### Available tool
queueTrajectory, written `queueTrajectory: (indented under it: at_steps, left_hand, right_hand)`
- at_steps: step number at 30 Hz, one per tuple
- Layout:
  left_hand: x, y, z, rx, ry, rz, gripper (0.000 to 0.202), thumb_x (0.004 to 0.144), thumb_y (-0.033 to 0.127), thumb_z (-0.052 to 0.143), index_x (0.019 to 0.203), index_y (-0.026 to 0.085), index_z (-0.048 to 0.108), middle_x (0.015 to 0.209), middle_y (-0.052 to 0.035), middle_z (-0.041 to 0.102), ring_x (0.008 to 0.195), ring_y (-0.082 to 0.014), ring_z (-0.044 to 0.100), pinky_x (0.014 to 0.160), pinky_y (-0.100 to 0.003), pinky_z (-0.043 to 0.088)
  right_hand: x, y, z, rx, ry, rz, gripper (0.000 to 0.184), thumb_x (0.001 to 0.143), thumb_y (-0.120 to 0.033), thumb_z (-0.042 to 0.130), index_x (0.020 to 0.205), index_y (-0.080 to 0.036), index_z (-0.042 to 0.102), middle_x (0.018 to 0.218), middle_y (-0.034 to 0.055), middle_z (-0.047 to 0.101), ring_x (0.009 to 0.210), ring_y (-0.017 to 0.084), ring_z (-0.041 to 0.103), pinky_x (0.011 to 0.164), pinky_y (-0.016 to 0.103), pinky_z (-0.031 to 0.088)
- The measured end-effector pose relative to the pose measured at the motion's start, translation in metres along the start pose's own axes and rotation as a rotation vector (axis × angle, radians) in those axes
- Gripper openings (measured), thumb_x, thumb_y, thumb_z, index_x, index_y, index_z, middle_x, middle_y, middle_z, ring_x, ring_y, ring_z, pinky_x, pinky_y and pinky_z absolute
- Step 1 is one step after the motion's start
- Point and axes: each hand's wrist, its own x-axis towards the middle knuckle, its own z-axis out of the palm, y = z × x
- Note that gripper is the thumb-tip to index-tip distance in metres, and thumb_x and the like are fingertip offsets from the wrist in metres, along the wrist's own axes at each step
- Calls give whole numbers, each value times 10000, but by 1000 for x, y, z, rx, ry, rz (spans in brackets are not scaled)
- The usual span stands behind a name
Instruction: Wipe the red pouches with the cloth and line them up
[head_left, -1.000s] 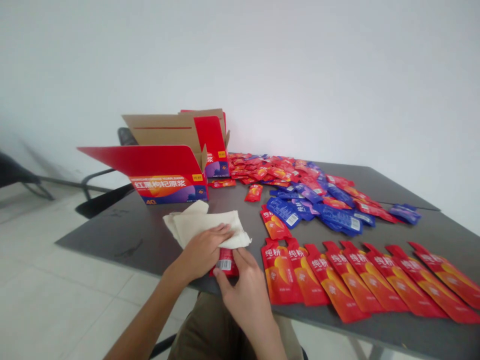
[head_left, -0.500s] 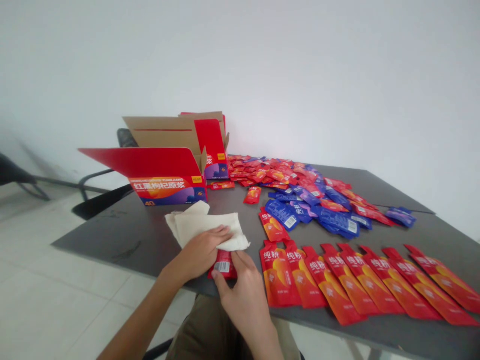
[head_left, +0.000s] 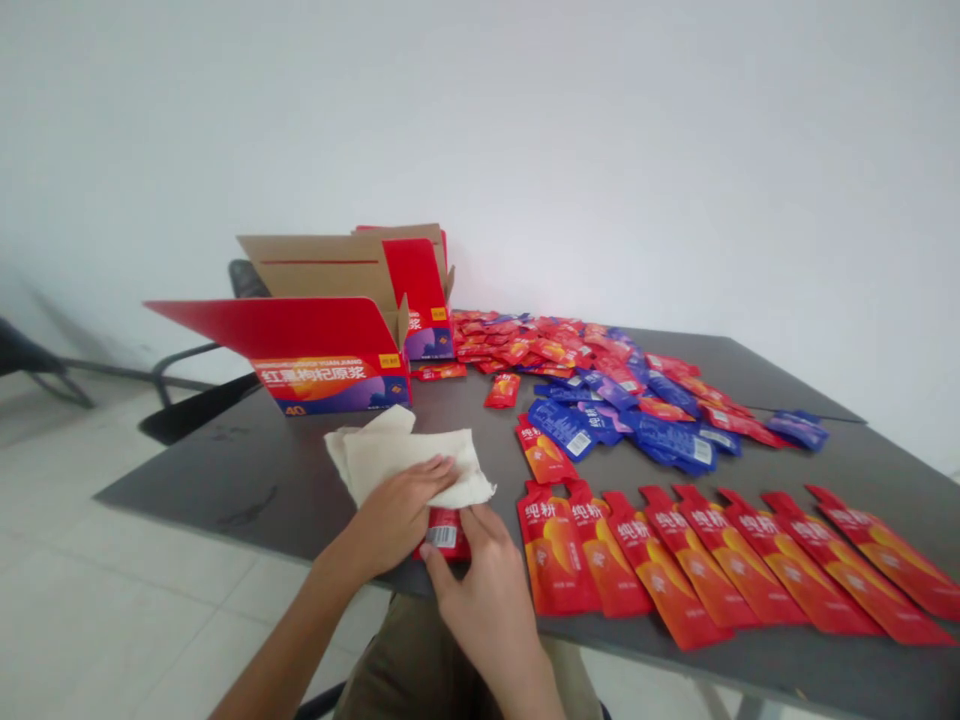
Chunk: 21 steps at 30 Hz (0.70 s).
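Clock positions are read from the barcoded red sachet under the hands, with 12 straight ahead. At 10 o'clock a black chair (head_left: 196,395) stands beyond the edge of the grey table (head_left: 199,475). At 11 an open carton (head_left: 337,385) rests on the table, flaps raised, with a second carton (head_left: 424,300) behind it toward 12. Nearer at 11 lies a folded cream cloth (head_left: 397,450). The left hand (head_left: 401,500) is flat on it, fingers stretched out together; its thumb is hidden, so I cannot tell whether it grips.

The barcoded red sachet (head_left: 448,545) lies at the near table edge, its far end under the cloth. The right hand (head_left: 480,565), at 4 o'clock, is half curled and holds it between thumb and forefinger.

At 1 lie a lone red sachet (head_left: 502,390) and a heap of red and blue sachets (head_left: 600,365); at 2, a tilted red sachet (head_left: 545,455) touches a blue one. Eight red sachets (head_left: 739,560) form an overlapping row at 3.
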Motion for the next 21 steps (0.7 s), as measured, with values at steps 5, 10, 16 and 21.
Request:
queueTrajectory:
  at_steps: [5,10,16,21]
  left_hand:
    - [-38,8,2,-19,2,-30,655,771,43,352,1398,190,466,1471,-33,433,1365,-154,393,1163,-383,288]
    - [3,0,-3,8,-19,-39,639,756,37,354,1367,142,507,1443,-77,466,1365,-170,394,1156,-373,296]
    - [-20,1,1,-45,-4,16,649,778,41,347,1398,190,469,1476,-44,423,1363,-161,397,1162,-381,288]
    - [-35,9,-1,-61,-23,-13,657,788,35,349,1408,226,453,1466,-18,438,1352,-155,414,1161,-379,295]
  right_hand:
    - [1,-1,1,23,-1,-21,396,768,-138,635,1156,-218,633,1179,80,632,1191,259,535,1037,398,420]
    - [1,-1,-1,9,-6,-4,350,796,-197,637,1145,-190,619,1164,98,629,1149,271,551,1002,410,441]
    - [0,-1,0,33,1,-3,358,775,-156,640,1130,-205,637,1152,80,636,1155,258,550,1019,393,432]
    - [1,-1,0,17,-14,-26,370,774,-134,622,1136,-208,632,1171,87,628,1153,258,547,1025,399,422]
